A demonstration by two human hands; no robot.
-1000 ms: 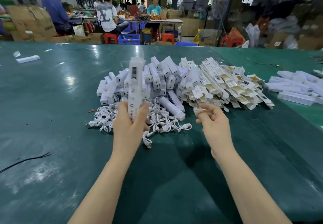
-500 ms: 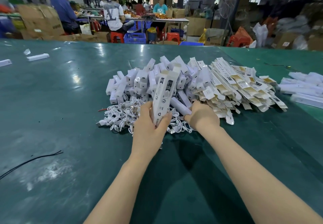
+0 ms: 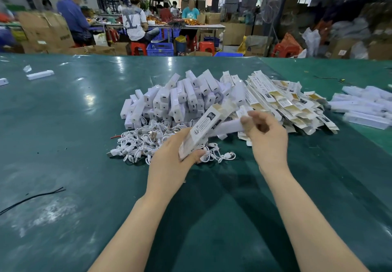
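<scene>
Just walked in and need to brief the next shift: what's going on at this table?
A person is packing small goods by hand. The left hand grips a printed carton, tilted up. The right hand pinches a white bar-shaped unit beside it, apparently not yet inside. On the green table lie a heap of white units, coiled white cables, flat cartons and, far right, white boxes.
</scene>
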